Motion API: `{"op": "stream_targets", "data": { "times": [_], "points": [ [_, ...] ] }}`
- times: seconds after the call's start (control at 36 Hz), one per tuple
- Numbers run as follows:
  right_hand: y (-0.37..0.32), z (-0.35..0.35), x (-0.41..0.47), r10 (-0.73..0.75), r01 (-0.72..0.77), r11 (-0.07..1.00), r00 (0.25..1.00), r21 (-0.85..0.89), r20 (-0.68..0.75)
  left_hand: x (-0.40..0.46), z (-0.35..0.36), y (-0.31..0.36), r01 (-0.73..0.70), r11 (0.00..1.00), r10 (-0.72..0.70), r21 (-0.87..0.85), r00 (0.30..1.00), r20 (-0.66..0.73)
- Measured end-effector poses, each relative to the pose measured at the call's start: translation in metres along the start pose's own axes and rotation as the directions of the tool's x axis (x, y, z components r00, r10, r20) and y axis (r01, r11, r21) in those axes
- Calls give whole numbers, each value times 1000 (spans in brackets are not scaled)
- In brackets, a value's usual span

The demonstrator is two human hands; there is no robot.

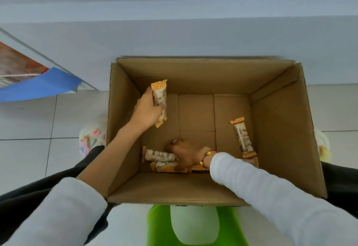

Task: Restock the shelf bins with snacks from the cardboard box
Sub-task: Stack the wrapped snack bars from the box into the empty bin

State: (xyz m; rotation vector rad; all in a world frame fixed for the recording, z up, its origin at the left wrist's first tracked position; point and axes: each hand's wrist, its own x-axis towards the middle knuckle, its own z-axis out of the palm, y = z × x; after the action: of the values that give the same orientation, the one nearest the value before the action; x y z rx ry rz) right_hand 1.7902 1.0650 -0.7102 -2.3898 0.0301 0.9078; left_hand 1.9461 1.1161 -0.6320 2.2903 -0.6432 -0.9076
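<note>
An open cardboard box [280,129] stands on the floor in front of me. My left hand [148,108] grips one or two orange-ended snack bars [159,94], lifted near the box's left wall. Down at the box bottom, my right hand [186,154] curls over a small pile of snack bars [160,157] near the front wall; whether it holds one is unclear. Another snack bar [242,135] lies at the right of the bottom, with one more [250,158] beside my right sleeve.
A green plastic stool [157,224] is under me, just in front of the box. A white shelf unit [174,32] runs along behind the box. A blue and orange package [38,83] sits at the left. Grey floor tiles surround the box.
</note>
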Motion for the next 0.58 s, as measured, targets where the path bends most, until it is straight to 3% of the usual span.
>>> {"op": "stream_targets", "data": {
  "times": [0.11, 0.17, 0.39, 0.58],
  "points": [
    [-1, 0, -2, 17, -18, 998, 1000, 57, 25, -1, -14, 11, -22, 984, 22, -178, 1000, 0],
    [-1, -1, -9, 44, -52, 983, 998, 175, 50, -4, -19, 14, -12, 976, 21, -216, 999, 41],
    [8, -77, -76, 265, -176, 800, 962, 574, -74, -20, -48, 44, 38, 931, -26, -364, 999, 36],
    [-5, -150, -142, 322, -163, 758, 936, 631, -145, -59, -87, 91, -32, 874, 83, -485, 993, 84]
  ]
}}
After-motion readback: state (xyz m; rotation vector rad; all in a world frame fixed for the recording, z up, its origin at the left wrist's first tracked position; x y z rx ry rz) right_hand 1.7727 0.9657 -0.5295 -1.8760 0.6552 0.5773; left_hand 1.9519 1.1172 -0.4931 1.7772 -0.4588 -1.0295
